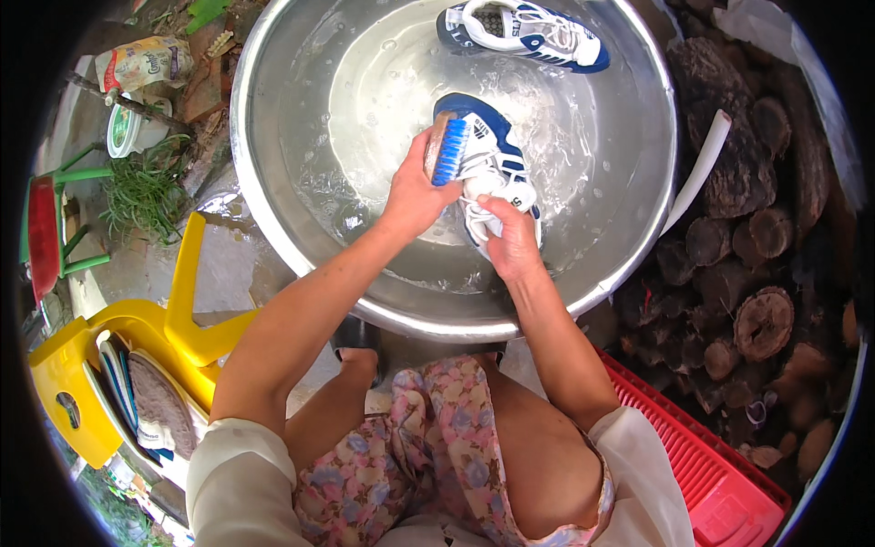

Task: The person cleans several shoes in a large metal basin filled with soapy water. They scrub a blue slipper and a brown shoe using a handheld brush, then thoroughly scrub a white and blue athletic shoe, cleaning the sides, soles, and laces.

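Observation:
My left hand (417,190) is closed round a scrubbing brush (448,150) with a wooden back and blue bristles. The bristles face the laces of a white and navy sneaker (488,137). My right hand (512,239) grips that sneaker near its tongue and opening, thumb on top; the fingers beneath are partly hidden. Both hands are over a large round metal basin (301,196) holding shallow, rippling water. A second white and navy sneaker (529,36) lies on its side at the basin's far edge, away from my hands.
Stacked firewood logs (764,324) and a pale hose (700,169) flank the basin's right. A red slatted plastic rack (693,438) sits by my right leg. On the left are a toppled yellow plastic stool (187,319), a red and green stool (43,237) and a white tub (132,128).

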The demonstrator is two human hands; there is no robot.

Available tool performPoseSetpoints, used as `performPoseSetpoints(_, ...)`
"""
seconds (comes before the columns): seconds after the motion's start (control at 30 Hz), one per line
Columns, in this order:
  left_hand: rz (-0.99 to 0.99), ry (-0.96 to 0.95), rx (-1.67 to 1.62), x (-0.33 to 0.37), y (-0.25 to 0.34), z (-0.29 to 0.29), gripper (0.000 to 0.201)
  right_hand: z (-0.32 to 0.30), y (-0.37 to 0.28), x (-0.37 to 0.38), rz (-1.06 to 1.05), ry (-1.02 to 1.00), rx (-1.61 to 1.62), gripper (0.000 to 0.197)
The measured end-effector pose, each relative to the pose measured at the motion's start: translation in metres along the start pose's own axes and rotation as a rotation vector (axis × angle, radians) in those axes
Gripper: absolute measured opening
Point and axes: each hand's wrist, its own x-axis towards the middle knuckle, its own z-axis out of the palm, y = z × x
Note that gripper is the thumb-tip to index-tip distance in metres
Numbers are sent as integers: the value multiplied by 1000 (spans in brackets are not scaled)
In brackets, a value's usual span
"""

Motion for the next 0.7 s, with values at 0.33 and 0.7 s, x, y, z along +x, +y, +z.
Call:
performPoseSetpoints(0.33, -66, -76, -46, 10, 4, -8, 74, 6, 5, -6, -57, 94, -76, 37)
performPoseSetpoints(0.7, -14, 394, 333, 29, -11, -91, 77, 15, 3, -24, -121, -171, -129, 44)
